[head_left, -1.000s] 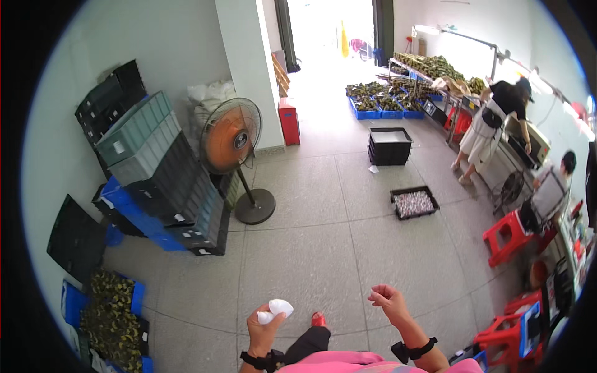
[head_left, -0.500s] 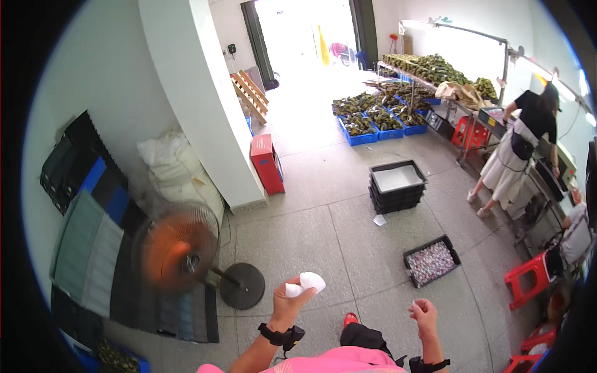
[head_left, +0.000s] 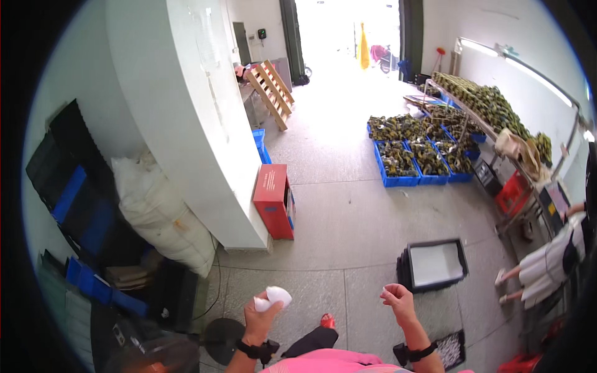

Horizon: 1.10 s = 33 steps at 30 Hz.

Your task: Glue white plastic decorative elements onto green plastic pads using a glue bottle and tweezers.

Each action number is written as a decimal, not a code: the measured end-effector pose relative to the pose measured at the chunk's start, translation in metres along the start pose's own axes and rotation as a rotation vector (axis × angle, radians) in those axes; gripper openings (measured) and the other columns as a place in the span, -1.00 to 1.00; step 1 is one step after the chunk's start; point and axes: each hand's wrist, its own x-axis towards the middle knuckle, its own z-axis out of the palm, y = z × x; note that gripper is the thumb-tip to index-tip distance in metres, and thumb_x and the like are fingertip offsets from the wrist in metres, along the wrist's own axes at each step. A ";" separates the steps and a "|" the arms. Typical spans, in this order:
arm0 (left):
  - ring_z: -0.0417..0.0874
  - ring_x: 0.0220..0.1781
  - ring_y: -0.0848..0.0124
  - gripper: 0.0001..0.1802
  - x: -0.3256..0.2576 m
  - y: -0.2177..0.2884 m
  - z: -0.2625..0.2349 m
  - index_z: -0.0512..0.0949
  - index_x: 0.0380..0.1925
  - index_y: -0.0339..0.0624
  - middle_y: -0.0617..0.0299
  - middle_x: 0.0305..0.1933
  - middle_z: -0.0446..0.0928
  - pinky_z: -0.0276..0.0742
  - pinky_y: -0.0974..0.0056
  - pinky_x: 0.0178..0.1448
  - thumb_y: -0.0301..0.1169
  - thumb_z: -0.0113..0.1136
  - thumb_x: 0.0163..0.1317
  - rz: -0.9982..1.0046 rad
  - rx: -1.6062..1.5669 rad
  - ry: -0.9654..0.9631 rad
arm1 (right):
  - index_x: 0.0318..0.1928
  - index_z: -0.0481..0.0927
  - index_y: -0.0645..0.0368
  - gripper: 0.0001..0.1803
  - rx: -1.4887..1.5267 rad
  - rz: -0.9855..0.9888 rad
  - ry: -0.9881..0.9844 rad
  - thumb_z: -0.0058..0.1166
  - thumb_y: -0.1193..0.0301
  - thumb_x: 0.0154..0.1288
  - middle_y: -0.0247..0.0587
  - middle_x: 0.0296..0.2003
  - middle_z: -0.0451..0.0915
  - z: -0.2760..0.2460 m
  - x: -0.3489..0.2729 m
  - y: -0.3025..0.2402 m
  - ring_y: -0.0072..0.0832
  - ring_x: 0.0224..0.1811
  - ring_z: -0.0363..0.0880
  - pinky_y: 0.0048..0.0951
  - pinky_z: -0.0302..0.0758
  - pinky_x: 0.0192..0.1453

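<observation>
My left hand [head_left: 260,322] is closed around a soft-looking white bundle [head_left: 274,298], rounded and folded, held out over the floor; its exact kind I cannot make out. My right hand [head_left: 400,303] is raised on the other side with thumb and fingers pinched together. Whatever sits in that pinch, if anything, is too small to name. To the right of it stands a stack of black trays [head_left: 433,266], the top one with a white lining. Below, a black tray of small pale pieces [head_left: 449,349] lies partly behind my right forearm.
Blue crates of dark green bundles [head_left: 398,163] stand ahead, beside a rack [head_left: 491,105] loaded with more. A red box [head_left: 273,200] is by the white pillar [head_left: 168,112]. White sacks [head_left: 163,208] and a fan base [head_left: 227,340] are at left. At right stands another person [head_left: 550,264].
The view has shifted forward: the tray stack, red box and crates are now nearer, and the fan has slid toward the lower edge. Both hands keep their grips.
</observation>
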 end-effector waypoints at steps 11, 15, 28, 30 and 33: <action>0.62 -0.12 0.55 -0.61 0.466 0.034 0.229 0.58 -0.05 -0.29 0.27 -0.14 0.64 0.56 0.42 0.00 -0.57 0.39 0.07 -0.011 -0.031 -0.360 | -0.12 0.54 0.21 -0.77 0.077 0.172 0.397 0.18 0.46 0.21 -0.34 -0.30 0.60 -0.045 0.359 -0.043 -0.54 -0.29 0.62 -0.56 0.54 -0.32; 0.62 -0.12 0.55 -0.62 0.615 0.041 0.310 0.59 -0.04 -0.27 0.27 -0.14 0.64 0.57 0.43 -0.03 -0.57 0.37 0.08 -0.049 -0.043 -0.342 | -0.12 0.54 0.21 -0.79 0.070 0.139 0.421 0.15 0.46 0.23 -0.35 -0.32 0.59 -0.033 0.539 -0.090 -0.57 -0.31 0.59 -0.55 0.51 -0.32; 0.65 -0.17 0.44 -0.64 1.074 0.043 0.335 0.57 -0.09 -0.35 0.20 -0.18 0.62 0.61 0.36 -0.08 -0.62 0.34 0.05 -0.021 -0.036 0.171 | -0.07 0.54 0.27 -0.76 -0.007 0.010 -0.211 0.12 0.44 0.28 -0.31 -0.27 0.61 0.188 1.140 -0.258 -0.52 -0.22 0.63 -0.51 0.52 -0.22; 0.64 -0.17 0.44 -0.65 1.161 0.053 0.354 0.57 -0.10 -0.36 0.20 -0.18 0.62 0.61 0.36 -0.09 -0.63 0.33 0.05 0.027 -0.051 0.191 | -0.07 0.53 0.28 -0.76 -0.002 0.032 -0.186 0.12 0.44 0.28 -0.30 -0.27 0.61 0.216 1.215 -0.284 -0.52 -0.22 0.63 -0.50 0.53 -0.22; 0.65 -0.17 0.44 -0.65 1.289 0.082 0.391 0.58 -0.13 -0.35 0.20 -0.19 0.62 0.62 0.37 -0.08 -0.62 0.36 0.03 -0.009 -0.096 0.160 | -0.06 0.53 0.28 -0.75 -0.005 0.092 -0.131 0.11 0.44 0.29 -0.29 -0.27 0.61 0.224 1.297 -0.315 -0.50 -0.21 0.63 -0.49 0.54 -0.22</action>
